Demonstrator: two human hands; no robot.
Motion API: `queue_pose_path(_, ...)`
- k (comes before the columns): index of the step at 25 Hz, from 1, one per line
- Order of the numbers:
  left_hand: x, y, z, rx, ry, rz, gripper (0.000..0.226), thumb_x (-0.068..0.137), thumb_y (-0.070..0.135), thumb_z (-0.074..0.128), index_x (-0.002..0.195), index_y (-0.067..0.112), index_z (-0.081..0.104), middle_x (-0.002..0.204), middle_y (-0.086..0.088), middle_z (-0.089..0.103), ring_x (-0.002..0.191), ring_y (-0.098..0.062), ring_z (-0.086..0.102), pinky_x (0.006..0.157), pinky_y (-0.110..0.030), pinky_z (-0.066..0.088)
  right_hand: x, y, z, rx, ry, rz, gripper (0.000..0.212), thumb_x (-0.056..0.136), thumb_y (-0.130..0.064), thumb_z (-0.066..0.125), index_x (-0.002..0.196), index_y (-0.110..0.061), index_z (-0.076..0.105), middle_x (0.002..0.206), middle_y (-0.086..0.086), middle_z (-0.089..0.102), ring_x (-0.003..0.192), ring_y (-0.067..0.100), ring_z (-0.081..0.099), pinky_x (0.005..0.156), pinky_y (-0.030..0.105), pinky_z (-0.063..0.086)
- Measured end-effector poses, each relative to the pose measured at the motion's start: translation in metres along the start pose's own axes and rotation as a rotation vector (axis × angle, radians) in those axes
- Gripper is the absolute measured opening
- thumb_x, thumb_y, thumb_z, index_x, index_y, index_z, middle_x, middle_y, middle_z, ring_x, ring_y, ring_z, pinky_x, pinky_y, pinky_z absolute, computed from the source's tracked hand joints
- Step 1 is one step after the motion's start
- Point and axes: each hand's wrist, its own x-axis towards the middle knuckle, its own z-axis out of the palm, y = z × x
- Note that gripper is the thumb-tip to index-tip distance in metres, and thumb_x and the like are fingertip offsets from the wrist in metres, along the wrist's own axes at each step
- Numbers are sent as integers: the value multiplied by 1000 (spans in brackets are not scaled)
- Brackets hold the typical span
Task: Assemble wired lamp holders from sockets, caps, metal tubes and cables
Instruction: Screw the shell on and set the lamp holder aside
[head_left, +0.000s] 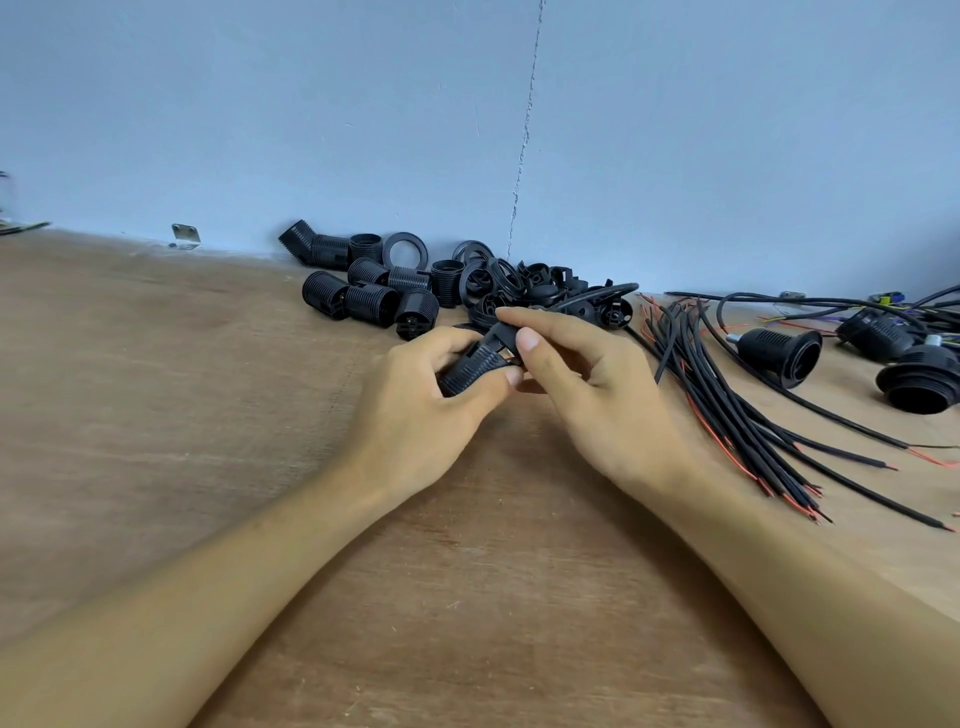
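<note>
— What are the hands doing?
— At the centre of the frame, the left hand (415, 410) curls round a ribbed black socket (470, 371), with the thumb across it. The right hand (587, 384) pinches a small black piece (500, 333) at the socket's upper end. I cannot tell which part it is.
— And around them?
— Just above them, loose sockets (371, 293) and rings (506, 278) are heaped against the blue wall (467, 130). At right, cut cables (727, 405) fan across the wooden table (182, 415). Assembled lamp holders (784, 356) lie at the far right.
</note>
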Motion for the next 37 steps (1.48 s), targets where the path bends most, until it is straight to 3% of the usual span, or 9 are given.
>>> queue_pose_path(2, 2, -1, 0, -38, -19, -24, 17, 89, 31, 79, 105, 30, 75, 88, 14, 77, 84, -6, 73, 82, -41, 61, 0, -1, -4, -99, -60, -43, 38, 95, -23, 58, 132, -27, 65, 112, -9, 69, 107, 8, 66, 95, 30, 52)
queue_pose_path(5, 5, -4, -2, -125, -39, -74, 17, 91, 31, 76, 107, 28, 76, 94, 11, 79, 89, -7, 75, 82, -35, 61, -2, -2, -5, -259, -204, -87, 68, 81, -33, 68, 146, -29, 48, 120, -10, 55, 109, 2, 57, 92, 16, 47)
queue_pose_path(7, 5, -4, -1, -198, -63, -126, 15, 93, 30, 74, 107, 25, 76, 94, 6, 80, 84, -13, 77, 74, -34, 62, -3, 0, 0, -394, -265, -77, 92, 73, -48, 82, 149, -35, 32, 124, -15, 43, 108, -2, 52, 92, 18, 47)
queue_pose_path(9, 3, -1, 2, -266, -80, -191, 15, 95, 31, 73, 106, 22, 75, 93, -1, 80, 80, -22, 78, 71, -47, 64, -3, 0, 4, -494, -267, -62, 106, 63, -60, 85, 147, -39, 23, 123, -18, 35, 101, -3, 49, 89, 21, 47)
queue_pose_path(12, 4, 1, 5, -365, -123, -260, 18, 95, 33, 73, 99, 17, 77, 91, -7, 80, 82, -24, 78, 67, -40, 62, -3, 2, 8, -552, -193, -102, 98, 66, -64, 78, 145, -31, 29, 123, -12, 37, 92, -3, 46, 81, 18, 42)
queue_pose_path(17, 7, 1, 7, -481, -181, -305, 34, 80, 42, 77, 94, 11, 80, 98, -13, 79, 95, -25, 77, 88, -38, 60, -2, 2, 6, -514, -145, -116, 72, 79, -54, 68, 137, -19, 44, 116, -2, 47, 95, 1, 45, 85, 15, 38)
queue_pose_path(22, 8, 3, 5, -461, -218, -328, 18, 81, 32, 79, 84, 15, 81, 91, -9, 80, 83, -18, 77, 70, -26, 60, -4, 5, 7, -485, -166, -134, 69, 82, -46, 77, 135, -16, 46, 113, -2, 49, 96, 0, 44, 86, 0, 33)
queue_pose_path(32, 7, 10, 4, -384, -211, -357, 18, 89, 27, 77, 93, 10, 75, 78, -3, 78, 65, -14, 70, 62, -27, 58, -2, 7, 6, -466, -164, -200, 64, 81, -34, 82, 134, -14, 51, 106, -5, 48, 88, -7, 47, 79, 4, 35)
queue_pose_path(37, 3, 19, 8, -263, -108, -203, 17, 89, 28, 79, 97, 14, 74, 76, 2, 78, 68, -9, 75, 62, -24, 57, -1, 4, 3, -390, -127, -221, 60, 81, -22, 81, 133, -15, 51, 109, -1, 57, 93, 7, 54, 79, 5, 38)
